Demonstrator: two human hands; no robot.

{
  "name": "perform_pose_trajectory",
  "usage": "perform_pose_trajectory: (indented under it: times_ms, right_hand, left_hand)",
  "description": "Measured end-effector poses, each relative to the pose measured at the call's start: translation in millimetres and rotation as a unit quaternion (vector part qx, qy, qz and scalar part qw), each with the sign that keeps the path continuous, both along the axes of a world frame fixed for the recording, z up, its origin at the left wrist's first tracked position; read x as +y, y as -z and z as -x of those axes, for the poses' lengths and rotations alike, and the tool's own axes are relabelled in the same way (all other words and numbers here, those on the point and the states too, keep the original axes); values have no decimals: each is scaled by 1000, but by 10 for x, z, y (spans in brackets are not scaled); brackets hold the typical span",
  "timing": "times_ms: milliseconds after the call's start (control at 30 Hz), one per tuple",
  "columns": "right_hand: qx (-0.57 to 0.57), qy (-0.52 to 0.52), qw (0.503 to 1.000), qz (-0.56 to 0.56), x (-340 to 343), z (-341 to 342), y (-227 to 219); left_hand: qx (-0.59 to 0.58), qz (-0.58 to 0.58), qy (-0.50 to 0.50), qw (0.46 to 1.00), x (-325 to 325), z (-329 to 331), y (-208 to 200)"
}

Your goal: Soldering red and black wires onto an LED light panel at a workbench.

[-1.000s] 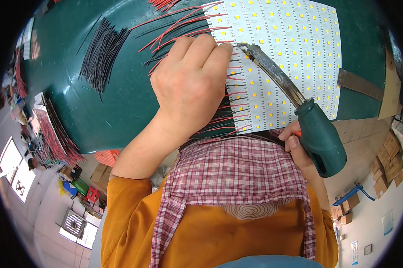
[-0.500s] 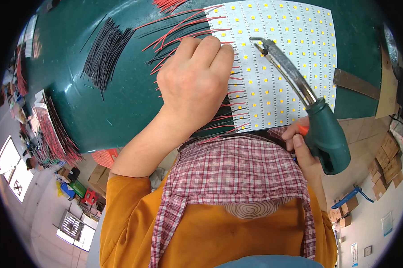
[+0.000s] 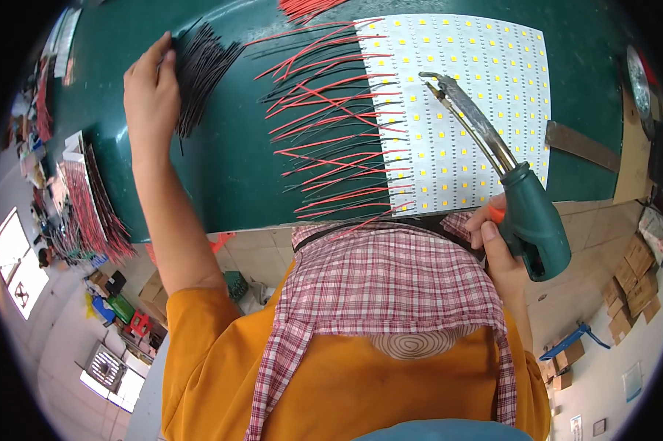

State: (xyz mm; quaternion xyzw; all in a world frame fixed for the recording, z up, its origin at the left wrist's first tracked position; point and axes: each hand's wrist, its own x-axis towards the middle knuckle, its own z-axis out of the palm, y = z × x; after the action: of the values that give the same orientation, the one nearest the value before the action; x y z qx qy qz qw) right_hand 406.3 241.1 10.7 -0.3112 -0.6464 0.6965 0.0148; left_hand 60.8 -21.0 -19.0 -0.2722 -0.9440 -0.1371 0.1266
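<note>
My right hand (image 3: 497,239) is wrapped round the green handle of a soldering gun (image 3: 541,220), beside its orange trigger. The gun's metal tip reaches over a white LED board (image 3: 486,110) with rows of yellow chips. Along the board's left edge run red and black wires (image 3: 339,117), their free ends spread leftward over the table. My left hand (image 3: 153,99) is at the left edge of a loose bundle of black wires (image 3: 210,77). Its fingers stretch forward with the thumb apart, and nothing shows between them.
A green work table (image 3: 221,184) carries everything. More red wires (image 3: 309,9) lie at its far edge. A flat metal strip (image 3: 581,145) touches the board's right side. Boards with red and black wires (image 3: 96,206) hang at the left edge. Cardboard boxes (image 3: 633,275) stand on the right.
My left hand has moved left from the wires at the board's edge to the black wire bundle, uncovering those wires. The right hand still holds the soldering gun over the board.
</note>
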Motion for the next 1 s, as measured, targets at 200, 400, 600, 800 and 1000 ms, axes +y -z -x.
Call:
perform_pose_trajectory:
  times_ms: [200,400,600,800,1000]
  right_hand:
    - [-11,1,1000,-12,-11,32,1]
    - [-6,-8,1000,-14,-6,59,-32]
    - [0,-5,1000,-8,-26,61,-5]
    - [-9,3,1000,-10,-12,6,17]
    - [12,-47,999,-22,13,-30,42]
  left_hand:
    - [-58,51,9,997,81,16,-59]
    - [-27,20,-3,999,19,38,-143]
    - [47,53,45,996,89,-155,-412]
    - [153,356,266,883,583,-717,-783]
    - [169,431,298,835,604,-667,-458]
